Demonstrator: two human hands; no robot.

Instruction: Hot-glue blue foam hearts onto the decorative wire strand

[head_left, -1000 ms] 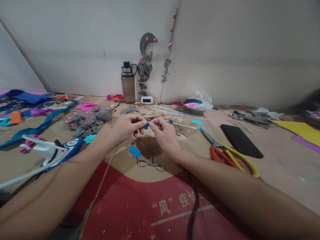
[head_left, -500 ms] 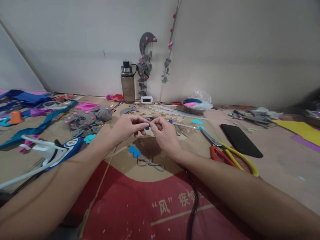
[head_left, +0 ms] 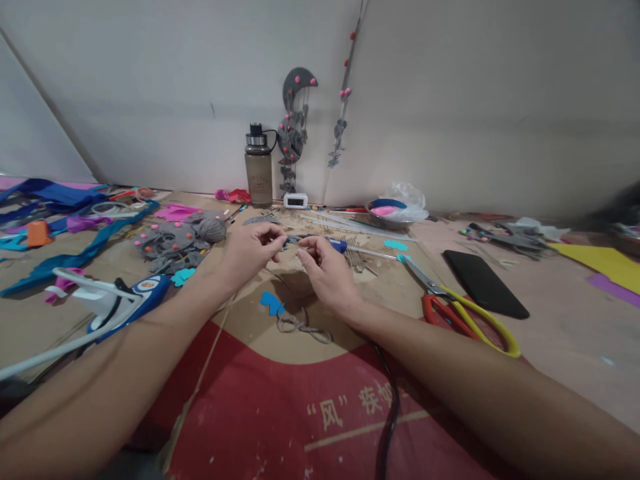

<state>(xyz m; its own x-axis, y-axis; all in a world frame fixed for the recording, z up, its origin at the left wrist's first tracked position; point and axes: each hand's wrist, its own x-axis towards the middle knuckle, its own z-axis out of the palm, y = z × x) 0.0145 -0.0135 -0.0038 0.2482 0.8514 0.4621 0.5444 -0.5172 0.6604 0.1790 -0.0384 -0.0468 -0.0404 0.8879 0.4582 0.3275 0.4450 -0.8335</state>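
My left hand [head_left: 255,253] is raised over the cardboard, thumb and index finger pinched together. What the pinch holds is too small to make out. A short gap to the right, my right hand [head_left: 327,270] has loosely curled fingers, its thumb tip a little apart from the index finger. Below the hands lie a blue felt-like cutout [head_left: 271,303] and a looped grey cord [head_left: 305,328]. Just behind the right hand is a blue-handled tool [head_left: 339,245] with a thin shaft. Scissors [head_left: 450,300] with red and yellow handles rest to the right.
A blue and white glue gun [head_left: 133,300] stands by my left forearm. Grey yarn and felt pieces [head_left: 175,237] are heaped behind it. A bottle [head_left: 259,175], a small digital clock [head_left: 295,201] and a bowl [head_left: 395,217] line the wall. A black phone [head_left: 485,283] lies right; a black cable [head_left: 390,413] crosses in front.
My hands have moved apart slightly; earlier their fingertips met around a small blue piece. The right thumb has separated from its index finger. The whole view has shifted a little.
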